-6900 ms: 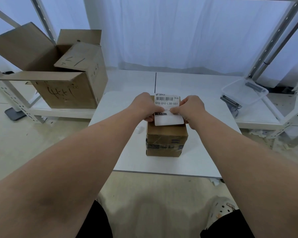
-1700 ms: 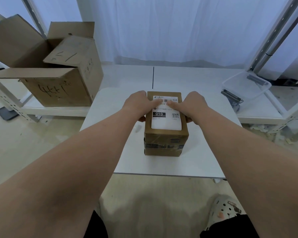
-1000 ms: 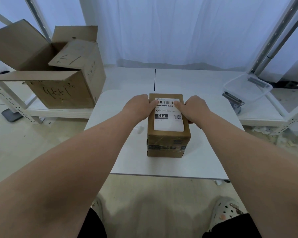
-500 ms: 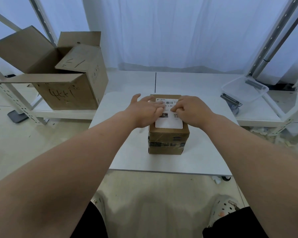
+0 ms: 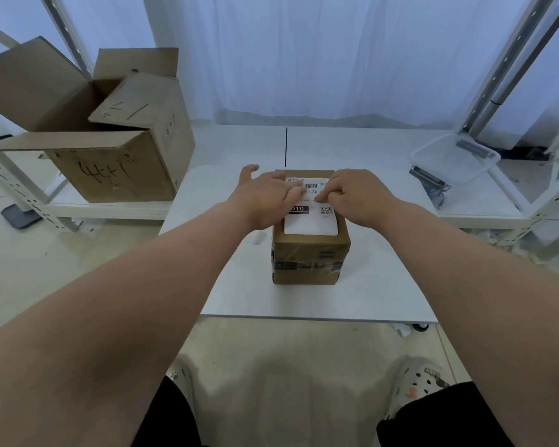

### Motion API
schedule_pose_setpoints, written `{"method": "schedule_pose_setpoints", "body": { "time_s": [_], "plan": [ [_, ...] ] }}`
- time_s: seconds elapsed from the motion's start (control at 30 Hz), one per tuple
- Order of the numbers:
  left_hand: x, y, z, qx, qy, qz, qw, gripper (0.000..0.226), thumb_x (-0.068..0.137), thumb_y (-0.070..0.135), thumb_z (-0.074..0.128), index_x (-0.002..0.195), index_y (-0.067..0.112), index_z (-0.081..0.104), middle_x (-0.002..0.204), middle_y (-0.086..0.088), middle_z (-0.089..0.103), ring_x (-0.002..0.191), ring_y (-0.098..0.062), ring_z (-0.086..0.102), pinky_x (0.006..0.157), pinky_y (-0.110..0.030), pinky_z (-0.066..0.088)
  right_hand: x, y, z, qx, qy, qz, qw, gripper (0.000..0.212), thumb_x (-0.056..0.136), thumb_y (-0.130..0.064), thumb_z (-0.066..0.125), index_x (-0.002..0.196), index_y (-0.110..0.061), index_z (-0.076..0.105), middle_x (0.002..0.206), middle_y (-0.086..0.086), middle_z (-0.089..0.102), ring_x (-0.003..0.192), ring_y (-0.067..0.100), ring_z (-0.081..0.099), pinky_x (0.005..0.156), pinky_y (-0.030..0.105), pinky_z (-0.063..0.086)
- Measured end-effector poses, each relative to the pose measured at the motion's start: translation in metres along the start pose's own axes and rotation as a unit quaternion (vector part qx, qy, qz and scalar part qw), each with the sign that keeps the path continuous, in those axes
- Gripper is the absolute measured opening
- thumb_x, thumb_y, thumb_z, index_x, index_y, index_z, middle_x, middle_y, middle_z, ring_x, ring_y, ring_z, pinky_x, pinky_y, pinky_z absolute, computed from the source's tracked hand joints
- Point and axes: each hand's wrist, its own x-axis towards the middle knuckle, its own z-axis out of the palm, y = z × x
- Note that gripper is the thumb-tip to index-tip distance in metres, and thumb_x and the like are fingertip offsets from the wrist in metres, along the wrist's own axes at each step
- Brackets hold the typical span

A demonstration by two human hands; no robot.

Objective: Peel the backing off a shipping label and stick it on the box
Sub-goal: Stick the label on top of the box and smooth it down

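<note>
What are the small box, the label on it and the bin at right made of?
Small box: brown corrugated cardboard, matte, with glossy clear tape wrinkling across its front. Label: white paper, probably thermal stock, black print, low sheen. Bin: clear plastic, since the shelf shows through its walls.

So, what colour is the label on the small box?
White with black print, seen in the head view: label on small box.
</note>
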Motion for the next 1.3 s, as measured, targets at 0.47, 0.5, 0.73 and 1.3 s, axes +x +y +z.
{"method": "schedule_pose_setpoints", "body": {
  "time_s": [0.47,0.5,0.73,1.3],
  "plan": [
    [-0.003,-0.008,0.001,-0.028,-0.023,-0.036,0.999,0.051,0.101,0.043,0.007,0.146,0.036,0.03,0.156,0.014,0.024,0.147,-0.012,0.013,0.115,-0.049,-0.008,-0.007,0.0,0.003,0.013,0.004,-0.002,1.0,0.034,0.096,-0.013,0.04,0.114,-0.014,0.07,0.125,0.004,0.059,0.114,0.023,0.052,0.091,0.029,0.047],
    [-0.001,-0.007,0.002,-0.017,-0.024,-0.038,0.999,0.049,0.101,0.043,0.009,0.147,0.036,0.026,0.157,0.015,0.019,0.148,-0.013,0.011,0.115,-0.05,-0.007,-0.007,-0.001,0.004,0.017,0.006,-0.001,1.0,0.034,0.096,-0.012,0.04,0.115,-0.013,0.069,0.125,0.005,0.059,0.115,0.024,0.052,0.093,0.029,0.045],
    [0.003,-0.011,0.002,-0.018,-0.008,-0.028,0.999,0.045,0.101,0.043,0.024,0.145,0.035,0.033,0.155,0.015,0.027,0.146,-0.013,0.017,0.114,-0.052,-0.002,0.003,-0.005,0.01,0.032,-0.018,-0.004,0.999,0.036,0.098,-0.017,0.039,0.121,-0.016,0.065,0.138,0.001,0.053,0.123,0.023,0.047,0.103,0.037,0.041],
    [-0.001,-0.001,-0.007,0.01,-0.032,-0.051,0.998,0.047,0.101,0.042,0.015,0.147,0.036,0.027,0.156,0.015,0.022,0.146,-0.02,0.017,0.116,-0.052,-0.001,0.015,-0.004,0.015,-0.022,-0.139,0.025,0.99,0.053,0.097,-0.05,0.003,0.147,-0.044,0.018,0.16,-0.011,0.014,0.149,0.018,-0.006,0.11,0.056,-0.024]
  ]
}}
